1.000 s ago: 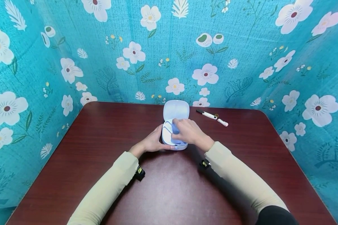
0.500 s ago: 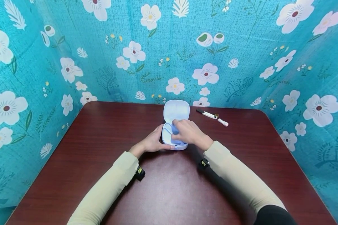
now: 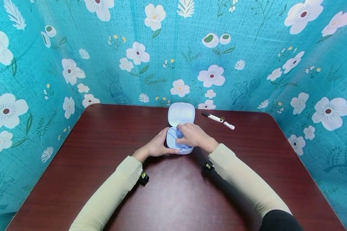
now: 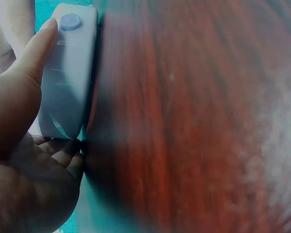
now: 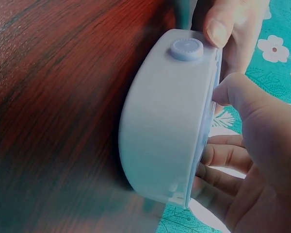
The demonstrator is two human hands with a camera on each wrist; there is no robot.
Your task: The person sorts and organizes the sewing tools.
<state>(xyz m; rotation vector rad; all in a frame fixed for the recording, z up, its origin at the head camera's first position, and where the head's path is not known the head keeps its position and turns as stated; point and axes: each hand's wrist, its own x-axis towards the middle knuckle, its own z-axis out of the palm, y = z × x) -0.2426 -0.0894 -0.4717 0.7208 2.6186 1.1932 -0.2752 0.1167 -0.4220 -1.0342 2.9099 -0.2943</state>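
A small pale-blue and white hinged case (image 3: 188, 151) stands on the table, its lid (image 3: 181, 114) raised at the back. My left hand (image 3: 155, 146) grips it from the left, thumb along the front wall, as the left wrist view also shows. A round button (image 5: 186, 49) sits on that front wall, close to the left thumb's tip. My right hand (image 3: 195, 136) reaches down into the case from the right, thumb and bent fingertips (image 5: 223, 156) at its blue inside. Whether they pinch anything there is hidden.
Behind and to the right lie a white stick with a black end (image 3: 213, 117) and a short white piece (image 3: 228, 125). A tiny yellowish ring (image 3: 222, 118) is beside them. The dark red-brown table (image 3: 118, 128) is bordered by a blue flowered cloth (image 3: 110, 57).
Both hands stay at the case, nearly still. My right wrist has shifted very slightly left and up. The inside of the case looks bluer now than one second ago.
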